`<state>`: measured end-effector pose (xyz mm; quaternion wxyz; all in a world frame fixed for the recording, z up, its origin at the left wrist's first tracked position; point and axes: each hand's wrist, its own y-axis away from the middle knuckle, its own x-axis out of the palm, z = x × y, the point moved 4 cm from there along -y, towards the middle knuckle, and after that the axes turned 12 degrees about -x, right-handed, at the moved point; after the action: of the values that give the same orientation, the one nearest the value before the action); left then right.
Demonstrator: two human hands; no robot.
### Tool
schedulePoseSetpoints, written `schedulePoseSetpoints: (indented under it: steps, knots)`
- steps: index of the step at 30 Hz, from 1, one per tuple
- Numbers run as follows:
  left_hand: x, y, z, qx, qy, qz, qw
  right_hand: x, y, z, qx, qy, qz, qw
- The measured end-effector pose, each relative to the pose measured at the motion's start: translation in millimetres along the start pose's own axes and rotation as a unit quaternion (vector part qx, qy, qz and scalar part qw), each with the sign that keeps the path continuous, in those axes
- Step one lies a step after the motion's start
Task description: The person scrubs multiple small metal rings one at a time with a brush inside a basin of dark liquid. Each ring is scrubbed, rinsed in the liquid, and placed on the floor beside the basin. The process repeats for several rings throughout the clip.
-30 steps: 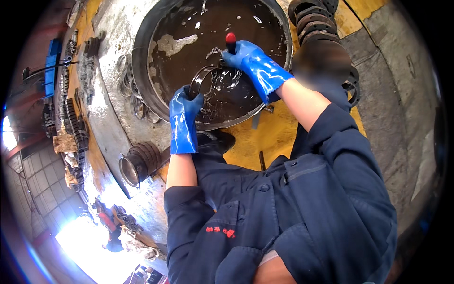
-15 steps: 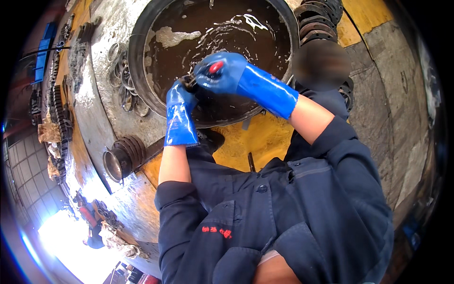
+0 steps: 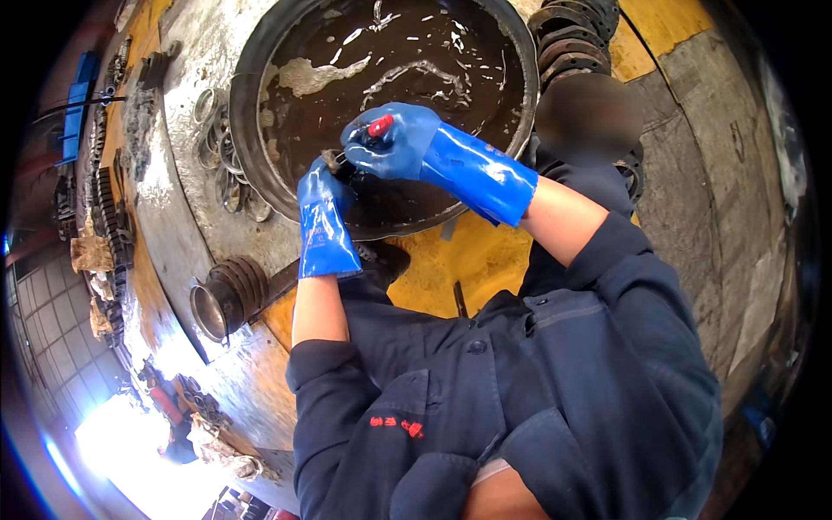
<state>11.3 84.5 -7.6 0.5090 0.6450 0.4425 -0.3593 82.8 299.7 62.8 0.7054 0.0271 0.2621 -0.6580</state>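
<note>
Both my hands wear blue rubber gloves and meet over the near-left part of a wide round basin [image 3: 249, 143] of dark brown liquid [image 3: 407, 54]. My right hand [image 3: 397, 149] is closed around a tool whose red handle end [image 3: 380, 126] pokes out of the fist; its working end is hidden. Low at the basin's near-left rim, my left hand [image 3: 321, 192] is closed on a small dark piece [image 3: 331, 160]. Only a bit of that piece shows between the two gloves, so its kind is unclear.
Loose metal rings [image 3: 230, 160] lie left of the basin. Nearer me on that side is a stack of ring-shaped metal parts [image 3: 243, 284] on its side. Dark flanged discs [image 3: 576, 43] are stacked to the right. Yellow floor [image 3: 459, 264] shows between my legs.
My right hand has shifted slightly left and toward me with the red-handled tool. The left hand has dropped a little nearer. Ripples in the liquid have changed shape.
</note>
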Motion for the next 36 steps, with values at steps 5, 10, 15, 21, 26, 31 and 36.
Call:
schedulePoseSetpoints:
  steps: [5, 10, 15, 21, 26, 31, 36]
  knots:
    - [-15, 11, -15, -0.015, -0.015, 0.021, 1.000, -23, 0, -72, 0.237, -0.100, -0.039, 0.966]
    - [-16, 9, 12, -0.081, -0.169, 0.015, 0.982, -17, 24, -101, 0.365, -0.046, -0.081, 0.926]
    - [-16, 17, -44, 0.125, -0.241, -0.031, 0.962, -5, 18, -85, 0.335, -0.031, -0.048, 0.941]
    - [-3, 17, -52, 0.052, -0.044, -0.068, 0.995, -26, 20, -90, 0.320, 0.088, -0.084, 0.940]
    - [0, 8, -30, 0.028, 0.092, -0.009, 0.995, -61, 20, -101, 0.336, 0.040, -0.118, 0.934]
    - [5, 9, -32, 0.007, -0.089, -0.002, 0.996, -41, 12, -19, 0.144, -0.130, -0.103, 0.976]
    - [19, -6, -10, 0.020, -0.092, 0.073, 0.993, -3, 18, 0, -0.004, 0.067, -0.085, 0.994]
